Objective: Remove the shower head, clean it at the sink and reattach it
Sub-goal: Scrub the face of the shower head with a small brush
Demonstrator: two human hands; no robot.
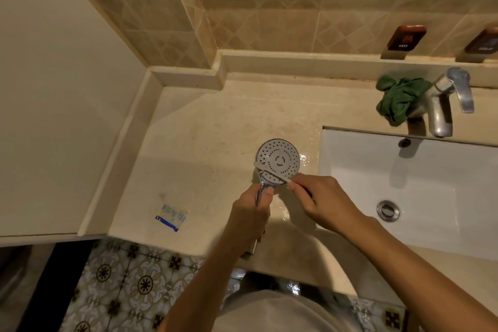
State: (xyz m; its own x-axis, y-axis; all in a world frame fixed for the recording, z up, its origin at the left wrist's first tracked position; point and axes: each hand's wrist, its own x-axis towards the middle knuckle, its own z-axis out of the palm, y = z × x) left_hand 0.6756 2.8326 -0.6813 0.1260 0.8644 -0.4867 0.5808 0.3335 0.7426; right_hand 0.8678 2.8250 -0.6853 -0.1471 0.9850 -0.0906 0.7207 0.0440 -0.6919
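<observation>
The chrome shower head [279, 158] is held face up over the beige counter [202, 143], its round spray plate dotted with holes. My left hand [250, 214] grips its handle from below. My right hand [322, 203] holds a thin white toothbrush [272, 173] that lies across the lower edge of the spray plate. The white sink basin [420, 197] sits to the right of both hands, with its drain plug [388, 210] near my right wrist.
A chrome faucet [442, 105] stands behind the basin with a crumpled green cloth [401, 100] beside it. Hot and cold tags [405, 38] hang on the tiled wall. A blue-printed sachet [171, 217] lies on the counter at left. Water wets the counter near the shower head.
</observation>
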